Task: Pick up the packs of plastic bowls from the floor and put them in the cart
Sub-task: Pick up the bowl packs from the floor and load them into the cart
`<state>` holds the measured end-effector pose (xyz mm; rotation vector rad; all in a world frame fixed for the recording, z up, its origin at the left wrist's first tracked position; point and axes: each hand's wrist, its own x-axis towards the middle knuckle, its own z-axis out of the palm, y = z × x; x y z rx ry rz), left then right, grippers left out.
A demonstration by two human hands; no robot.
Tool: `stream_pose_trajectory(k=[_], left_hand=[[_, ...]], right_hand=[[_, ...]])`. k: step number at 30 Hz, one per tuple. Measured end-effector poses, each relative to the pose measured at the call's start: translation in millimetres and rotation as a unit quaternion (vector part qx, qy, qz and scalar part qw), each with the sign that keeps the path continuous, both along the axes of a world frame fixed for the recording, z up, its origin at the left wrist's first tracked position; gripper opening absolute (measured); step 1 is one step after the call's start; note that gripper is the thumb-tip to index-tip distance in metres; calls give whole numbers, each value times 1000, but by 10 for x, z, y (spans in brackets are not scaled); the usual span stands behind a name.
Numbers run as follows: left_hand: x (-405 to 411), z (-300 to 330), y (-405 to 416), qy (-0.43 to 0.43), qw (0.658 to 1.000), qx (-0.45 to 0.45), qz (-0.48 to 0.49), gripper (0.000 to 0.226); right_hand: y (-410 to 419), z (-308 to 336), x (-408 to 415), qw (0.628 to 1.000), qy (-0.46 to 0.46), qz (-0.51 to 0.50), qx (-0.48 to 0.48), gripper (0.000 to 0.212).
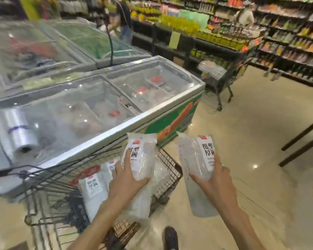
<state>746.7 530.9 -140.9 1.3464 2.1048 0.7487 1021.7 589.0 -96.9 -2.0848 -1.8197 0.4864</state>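
My left hand [126, 179] grips a clear pack of plastic bowls [143, 156] with a white label, held above the black wire cart [172, 170]. My right hand [218, 179] grips a second pack of bowls [197, 159], held over the floor to the right of the cart. Inside the cart lie two more packs [95, 186], labels up, beside a red-marked item. The lower ends of both held packs hang below my hands.
A glass-topped chest freezer [170, 112] stands just behind the cart, with a roll of plastic bags [20, 134] on its lid. Another cart [222, 82] stands by the shelves farther back. Dark table legs [302, 138] slant at the right. My shoe [171, 237] is on the tiled floor.
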Motion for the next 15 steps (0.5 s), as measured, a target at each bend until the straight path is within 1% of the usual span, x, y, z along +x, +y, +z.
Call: stream_pose_trajectory(k=[2,3,5,6,8,9,11,12,14,15], left_hand=[[-110,-152,181,-7,996,-9,84,127],[-155,-133,175,-13,996,-10,86,127],[-195,-304,431,-26,987,-33,153,127],[-206,-285,394,-29,987,-30,155,128],[-247,-504,703,-35,978,-32,203,127],[-228,-484,674,-38,977,-34,206,127],[-235,-797,997,-45,968,-68,238,127],[-171,-785,990,-45,966,-77,241,127],[-127,-1158,1292,-62,955,-97,273,128],[-47,-1147,1322,-58,956,-104,267,127]], right_hand=[[582,-157,-168,997,8,78,-3,120],[613,-155,-205,997,5,80,-9,121],[1187,-316,-348,990,10,137,-27,121],[1187,-312,-389,989,2,144,-35,121],[1677,-535,-537,983,10,176,-48,121],[1651,-513,-575,981,-2,188,-51,121],[2024,-792,-710,975,-11,209,-78,121],[1975,-756,-722,972,-23,215,-87,121],[2249,-1072,-842,968,-29,224,-113,123],[2199,-1022,-828,967,-35,217,-129,123]])
